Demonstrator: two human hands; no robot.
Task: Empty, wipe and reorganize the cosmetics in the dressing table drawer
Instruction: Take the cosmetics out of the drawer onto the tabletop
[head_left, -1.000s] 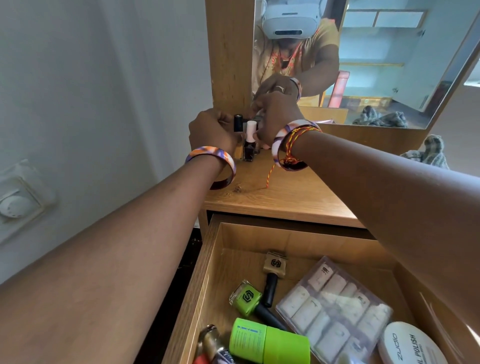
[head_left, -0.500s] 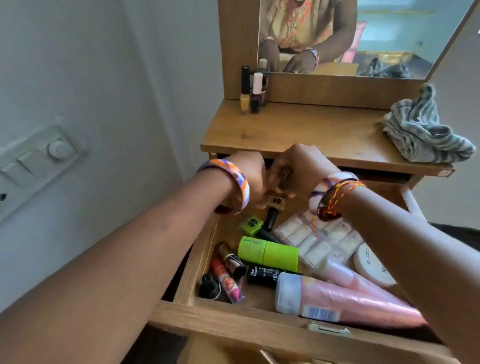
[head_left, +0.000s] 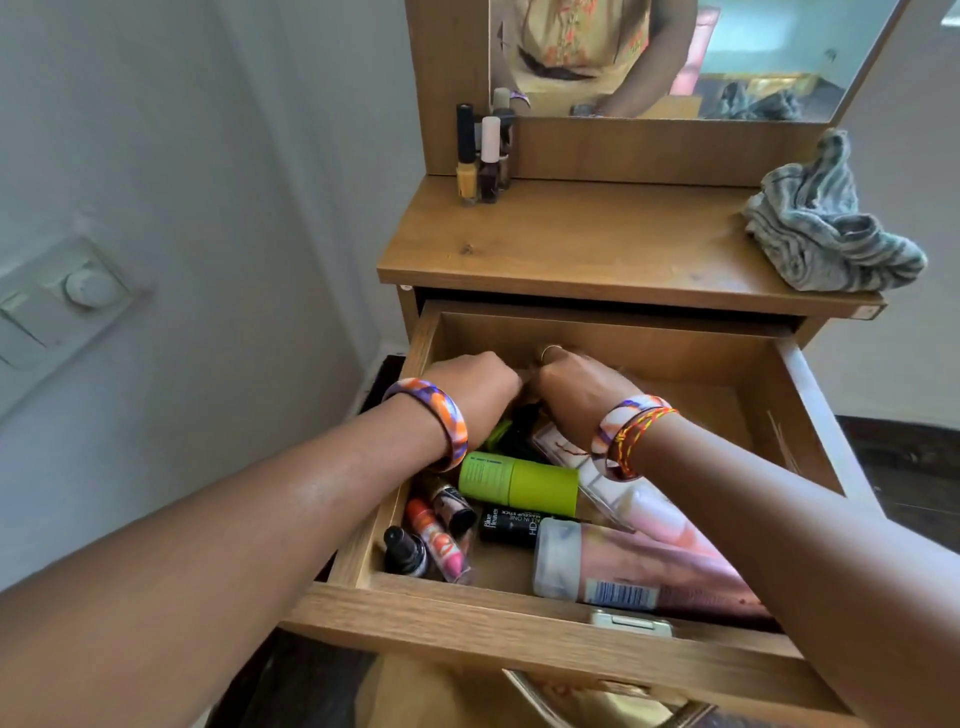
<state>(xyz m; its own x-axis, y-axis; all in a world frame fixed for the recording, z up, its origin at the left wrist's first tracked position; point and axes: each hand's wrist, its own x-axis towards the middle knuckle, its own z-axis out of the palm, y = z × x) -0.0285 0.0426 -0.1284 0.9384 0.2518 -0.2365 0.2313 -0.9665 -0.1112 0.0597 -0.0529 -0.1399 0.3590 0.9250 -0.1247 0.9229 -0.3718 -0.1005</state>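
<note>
Both hands (head_left: 524, 387) deeper in drawer (head_left: 795, 415)

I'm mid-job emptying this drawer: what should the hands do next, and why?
Probably lift out whatever the left hand and right hand are reaching for at the back of the drawer and stand it beside the nail polish bottles on the tabletop. The drawer is full and the cloth lies unused.

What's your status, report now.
Both hands, left hand and right hand, in open drawer, grip unclear. Three polish bottles on top. Nothing blocking.
</note>
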